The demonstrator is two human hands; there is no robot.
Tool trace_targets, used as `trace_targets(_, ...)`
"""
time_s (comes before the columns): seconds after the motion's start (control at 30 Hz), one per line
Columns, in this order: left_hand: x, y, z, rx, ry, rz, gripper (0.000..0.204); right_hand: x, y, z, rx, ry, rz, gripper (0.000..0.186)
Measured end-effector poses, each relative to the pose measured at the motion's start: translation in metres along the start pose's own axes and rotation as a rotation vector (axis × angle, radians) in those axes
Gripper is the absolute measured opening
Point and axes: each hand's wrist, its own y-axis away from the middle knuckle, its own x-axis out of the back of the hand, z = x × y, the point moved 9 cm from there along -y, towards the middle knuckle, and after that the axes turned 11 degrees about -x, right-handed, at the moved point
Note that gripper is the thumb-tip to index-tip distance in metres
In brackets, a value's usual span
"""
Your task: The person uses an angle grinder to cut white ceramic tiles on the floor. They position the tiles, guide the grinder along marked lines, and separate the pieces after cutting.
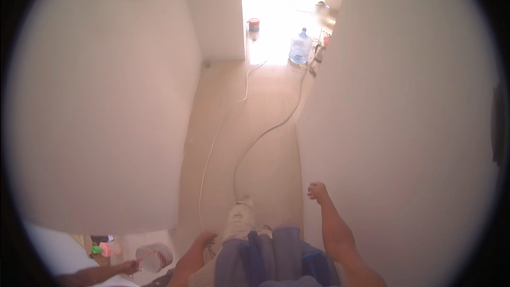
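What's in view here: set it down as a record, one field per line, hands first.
Left hand: low, by the blue-grey clothing; grip unclear
Right hand: loosely curled, nothing visible in it, near the right wall
Floor: white cable and darker cable
Far end: bright opening, blue water jug, red-topped container
Lower left: another person's hand beside a translucent tub

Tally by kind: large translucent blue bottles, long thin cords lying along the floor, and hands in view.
Large translucent blue plastic bottle: 1
Cords, long thin white cord and long thin grey cord: 2
Hands, wearer's left hand, right hand, another person's hand: 3
Total: 6
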Motion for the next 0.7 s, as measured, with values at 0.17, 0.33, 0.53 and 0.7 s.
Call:
trace_targets(0.17, 0.066, -0.078, 0.061, 0.214, 0.179, -0.001, 0.047, -0.023, -0.068, -0.153, 0.094, -0.080, 0.004, 0.033)
trace_targets(0.33, 0.175, -0.198, 0.182, 0.231, 0.227, 0.018, 0.046, -0.073, -0.143, -0.098, -0.110, 1.331, -0.218, 0.030)
trace_targets(0.53, 0.343, -0.284, 0.488, -0.190, -0.065, 0.066, 0.057, -0.065, -0.179, -0.149, -0.458, 0.451, -0.052, 0.023)
trace_targets(0.7, 0.423, -0.358, 0.651, -0.149, -0.049, 0.203, 0.059, -0.066, -0.287, -0.241, -0.429, 0.361, -0.046, 0.018)
